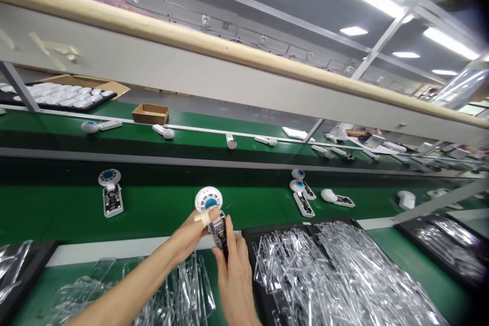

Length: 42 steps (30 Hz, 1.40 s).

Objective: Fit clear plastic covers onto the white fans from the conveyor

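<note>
Both my hands hold a white handheld device (pixel 209 198) with a round, slotted head, a blue centre and an open handle that shows a dark circuit board. My left hand (pixel 195 229) is closed around its neck, the thumb in a pale wrap pressing just below the head. Along the lower handle, my right hand (pixel 237 270) grips with thumb and fingers on either side. A clear plastic piece seems to lie over the handle, though its edges are hard to make out. Beneath my forearms lies a loose pile of clear plastic frames (pixel 191 285).
A black tray (pixel 250 244) heaped with clear plastic frames stands at the right. Similar devices lie on the green belt, one (pixel 112 198) at the left and several to the right. Behind are a shelf bar (pixel 229 56), a cardboard box (pixel 151 113) and a tray of white parts (pixel 72 96).
</note>
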{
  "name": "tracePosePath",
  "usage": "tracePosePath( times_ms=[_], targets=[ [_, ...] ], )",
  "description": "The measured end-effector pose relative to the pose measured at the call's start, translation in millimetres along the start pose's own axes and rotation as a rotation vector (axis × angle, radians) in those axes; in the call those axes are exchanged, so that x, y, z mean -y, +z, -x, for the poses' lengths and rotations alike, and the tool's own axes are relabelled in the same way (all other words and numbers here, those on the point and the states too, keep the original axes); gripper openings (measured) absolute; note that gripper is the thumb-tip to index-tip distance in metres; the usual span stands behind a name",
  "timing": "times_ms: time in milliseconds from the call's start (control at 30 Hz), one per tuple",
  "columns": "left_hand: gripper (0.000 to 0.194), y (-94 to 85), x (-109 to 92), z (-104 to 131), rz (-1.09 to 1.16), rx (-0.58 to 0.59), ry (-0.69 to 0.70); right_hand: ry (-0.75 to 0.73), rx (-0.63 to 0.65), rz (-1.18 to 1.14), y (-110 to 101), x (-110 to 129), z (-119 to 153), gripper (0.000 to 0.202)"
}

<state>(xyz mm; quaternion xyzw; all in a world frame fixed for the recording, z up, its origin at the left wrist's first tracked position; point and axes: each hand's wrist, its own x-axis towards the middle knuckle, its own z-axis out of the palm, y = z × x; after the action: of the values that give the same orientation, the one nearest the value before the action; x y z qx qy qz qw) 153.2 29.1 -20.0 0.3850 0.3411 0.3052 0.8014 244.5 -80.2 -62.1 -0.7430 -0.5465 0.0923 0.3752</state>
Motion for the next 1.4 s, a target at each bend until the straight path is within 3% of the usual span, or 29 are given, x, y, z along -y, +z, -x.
tracePosePath(
  times_ms=[67, 133, 200, 333, 567, 700, 800, 867, 933, 967, 1033, 1133, 1200, 1300, 1400],
  targets=[
    [0.05, -3.2, 8.8, 4.6, -0.058, 0.013, -0.062, -0.03, 0.019, -0.021, -4.1, 3.1, -2.2, 0.049],
    [0.049, -2.0, 12.6, 9.3, -0.108, -0.073, -0.027, 0.018, 0.031, -0.114, -4.0, 5.8, -8.9, 0.047],
    [0.048, 3.0, 11.2, 13.4, -0.117, -0.179, 0.071, 0.176, -0.043, -0.262, 0.1, 6.7, -20.9, 0.046],
    [0.045, 12.8, 4.5, 19.6, -0.136, -0.209, 0.236, 0.438, -0.191, -0.423, 12.7, 3.5, -48.2, 0.054],
    [0.034, 5.2, 19.5, 24.0, -0.143, -0.318, 0.271, 0.379, -0.208, -0.345, 20.2, 1.4, -53.5, 0.059],
    [0.038, 0.9, 23.6, -3.1, -0.271, -0.312, 0.206, 0.437, -0.122, -0.25, 37.6, -14.4, -65.9, 0.062],
    [0.046, -28.2, 4.4, -23.5, -0.416, -0.329, 0.125, 0.527, -0.033, -0.158, 59.4, -35.8, -91.9, 0.063],
    [0.06, -65.4, -14.2, -12.2, -0.507, -0.451, 0.164, 0.56, 0.037, -0.081, 73.5, -49.7, -112.0, 0.063],
    [0.073, -108.1, -25.2, 26.1, -0.66, -0.63, 0.246, 0.561, 0.107, -0.013, 83.4, -59.9, -128.3, 0.062],
    [0.07, -128.5, -24.5, 52.8, -0.882, -0.747, 0.317, 0.549, 0.139, 0.016, 86.1, -62.7, -133.5, 0.06],
    [0.064, -163.8, -7.9, 110.7, -1.181, -0.882, 0.313, 0.492, 0.18, 0.067, 87.2, -62.0, -135.0, 0.054],
    [0.059, -196.6, 45.9, 179.3, -1.317, -0.931, 0.151, 0.341, 0.191, 0.118, 81.7, -44.2, -108.6, 0.047],
    [0.056, -204.0, 83.7, 200.3, -1.339, -0.91, 0.101, 0.188, 0.245, 0.129, 77.0, -25.3, -71.8, 0.047],
    [0.054, -200.7, 115.9, 199.6, -1.331, -0.852, 0.144, -0.093, 0.447, 0.178, 72.0, 0.4, -5.5, 0.057],
    [0.051, -192.4, 117.3, 185.0, -1.227, -0.816, 0.144, -0.157, 0.568, 0.267, 66.6, 11.7, 41.3, 0.06]
  ],
)
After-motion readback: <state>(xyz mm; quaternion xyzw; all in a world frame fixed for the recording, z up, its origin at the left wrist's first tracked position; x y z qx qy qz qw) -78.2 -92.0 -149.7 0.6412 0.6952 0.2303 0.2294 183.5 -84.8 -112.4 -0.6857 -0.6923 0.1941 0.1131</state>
